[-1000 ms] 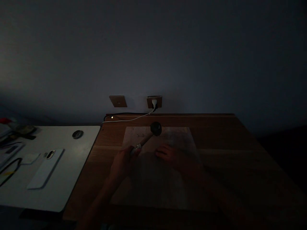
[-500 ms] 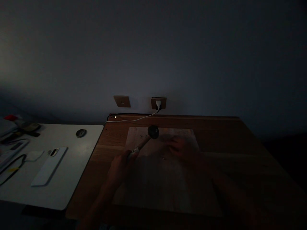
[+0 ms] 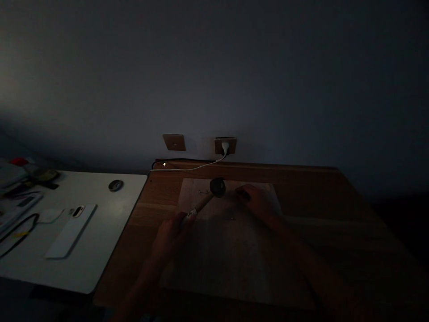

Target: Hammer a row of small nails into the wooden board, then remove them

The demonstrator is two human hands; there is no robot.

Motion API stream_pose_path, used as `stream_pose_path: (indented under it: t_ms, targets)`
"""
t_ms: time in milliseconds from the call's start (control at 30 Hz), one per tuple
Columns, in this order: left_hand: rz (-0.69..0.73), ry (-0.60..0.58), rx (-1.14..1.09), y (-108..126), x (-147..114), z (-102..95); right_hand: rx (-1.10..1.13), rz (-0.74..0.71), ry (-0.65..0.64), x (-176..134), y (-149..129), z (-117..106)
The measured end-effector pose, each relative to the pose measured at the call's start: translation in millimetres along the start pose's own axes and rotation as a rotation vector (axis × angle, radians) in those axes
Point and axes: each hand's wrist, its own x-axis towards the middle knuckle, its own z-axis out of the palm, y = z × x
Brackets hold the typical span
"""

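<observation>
In the dim head view my left hand [image 3: 167, 237] is wrapped round the handle of a mallet [image 3: 217, 187]. Its dark, round head is raised at an angle over a pale wooden board [image 3: 214, 264]. My right hand [image 3: 255, 200] is by the board's far right part, with its fingers curled together near the surface. Whatever they pinch, if anything, is lost in shadow. A small metal piece [image 3: 203, 192] shows on the board left of the mallet head. Another tiny shiny piece [image 3: 232, 218] lies nearer the middle.
The board rests on a brown wooden table [image 3: 335, 232] against the wall. A white cable [image 3: 181, 170] runs along its back edge to a plug in a wall socket [image 3: 219, 145]. On a white table [image 3: 110, 237] at left are a phone [image 3: 72, 232], a roll of tape [image 3: 115, 185] and tools.
My right hand, blurred before, is now steadier, with its fingers drawn together near the board. My left hand keeps its hold on the mallet. The whole view has shifted slightly.
</observation>
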Motion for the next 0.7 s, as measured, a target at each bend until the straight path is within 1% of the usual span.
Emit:
stream_pose_path:
  t_ms: [200, 333, 533, 700]
  targets:
    - [0.001, 0.017, 0.007, -1.8, -0.5, 0.0, -0.006, -0.019, -0.001, -5.4, 2.3, 0.1]
    - [0.025, 0.003, -0.016, 1.0, -0.3, 0.5, -0.004, 0.014, 0.025, -6.8, 3.6, 2.5]
    - [0.053, -0.01, 0.008, 18.9, 5.7, 3.4, 0.005, 0.081, 0.049, -4.9, -1.3, 3.8]
    - [0.149, -0.012, -0.003, 35.7, 16.5, 8.5, -0.039, 0.108, 0.062, -6.5, -1.6, 2.2]
